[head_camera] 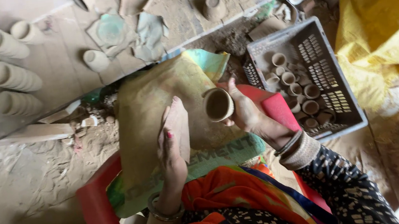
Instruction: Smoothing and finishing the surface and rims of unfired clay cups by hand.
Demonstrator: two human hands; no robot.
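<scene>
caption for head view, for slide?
Right hand holds a clay cup; left hand flat beside it, crate of cups nearby.

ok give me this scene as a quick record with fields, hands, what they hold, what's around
right hand: holds small brown clay cup, mouth turned toward the camera
left hand: flat, fingers straight, beside the cup
lap: dusty woven sack sheet over red plastic stool
right side: grey plastic crate holding similar cups
left side: stacked pale clay cups on wooden board

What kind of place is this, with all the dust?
Most likely a small pottery workshop. The right hand holds an unfired clay cup, a grey plastic crate holds many more, and stacked clay cups lie on dusty wooden boards.
</scene>
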